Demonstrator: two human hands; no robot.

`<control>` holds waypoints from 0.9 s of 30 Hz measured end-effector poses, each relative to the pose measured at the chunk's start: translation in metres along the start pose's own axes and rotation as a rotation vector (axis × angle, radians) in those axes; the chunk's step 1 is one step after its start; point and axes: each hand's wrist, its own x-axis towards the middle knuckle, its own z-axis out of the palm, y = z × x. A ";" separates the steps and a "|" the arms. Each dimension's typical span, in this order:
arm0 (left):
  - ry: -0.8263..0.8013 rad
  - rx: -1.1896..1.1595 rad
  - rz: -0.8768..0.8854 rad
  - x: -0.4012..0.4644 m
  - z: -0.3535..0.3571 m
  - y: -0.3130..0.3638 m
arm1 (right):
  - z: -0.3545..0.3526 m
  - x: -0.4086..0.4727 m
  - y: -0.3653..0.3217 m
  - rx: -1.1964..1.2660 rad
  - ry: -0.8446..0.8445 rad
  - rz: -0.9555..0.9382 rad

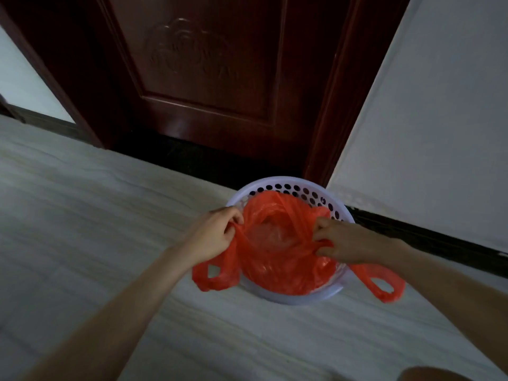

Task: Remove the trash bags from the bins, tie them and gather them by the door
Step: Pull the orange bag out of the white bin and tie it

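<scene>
The person is working at a white perforated bin (pixel 291 188) that is standing on the pale floor (pixel 82 215), just near the dark wooden door (pixel 206 78) and beside the white wall (pixel 439 105) on the right. The orange trash bag (pixel 277 268) is still sitting inside the bin, its mouth open and its rim partly drawn inward, so the removal appears to be only beginning. No knot is showing yet, and no tied bags are lying by the door in this view; tying, lifting out and any further bins are judged to be still ahead.

The left hand (pixel 214 235) is pinching a gathered fold of the bag at the left side of the rim, fingers closed on the plastic. The right hand (pixel 341 243) is gripping the bunched plastic on the right side in the same way. The two hands are held apart, across the mouth of the bag. One handle loop is hanging outside the bin on the left, below the left hand, and the other is trailing out on the right, below the right forearm. Both forearms are reaching forward and downward from the near edge.
</scene>
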 end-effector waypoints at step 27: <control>0.237 0.621 0.391 0.048 -0.015 -0.027 | 0.011 0.071 -0.056 0.303 -0.011 -0.065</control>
